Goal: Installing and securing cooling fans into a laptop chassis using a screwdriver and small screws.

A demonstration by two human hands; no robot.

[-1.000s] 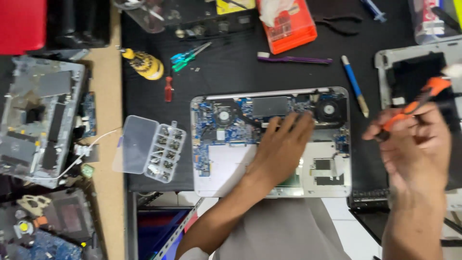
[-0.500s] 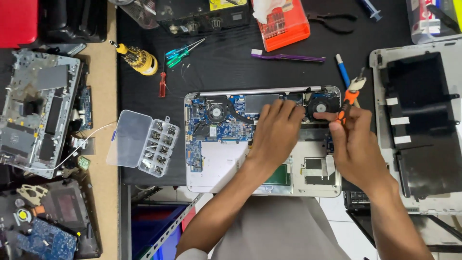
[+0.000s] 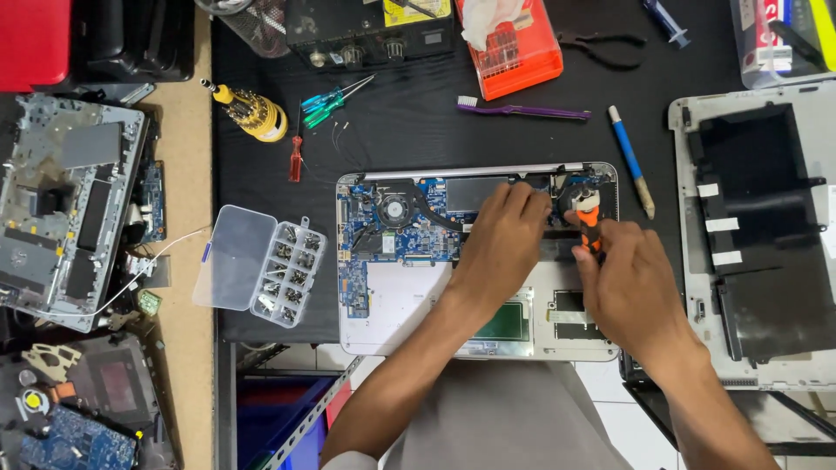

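I had the opened laptop (image 3: 475,261) lying on the black mat (image 3: 418,122) straight in front of me, its bottom cover off and the blue board bare. My left hand (image 3: 501,248) lay flat across the middle of it, fingers spread and loose, gripping nothing, only pressing the chassis steady just left of the far-right fan. My right hand (image 3: 631,287) was clenched around the orange-handled screwdriver (image 3: 590,228), its tip down at the fan in the far right corner.

I judged the step to be working a screw at that fan mount. The next move called for keeping the tip square in the screw head and pressing straight down while I turned, with the left hand holding the case from sliding; whether the tip was truly seated I could not tell, for my fingers hid it.

Counted: one opened laptop under my hands and one removed grey cover (image 3: 758,235) to the right. One clear compartment box (image 3: 259,265) of screws sat to the left with its lid open. On the far side lay one yellow driver handle (image 3: 252,113), two green-handled small drivers (image 3: 326,100), one red one (image 3: 296,158), one purple toothbrush (image 3: 522,110), one blue-handled brush (image 3: 629,157) and one pair of pliers (image 3: 601,45).
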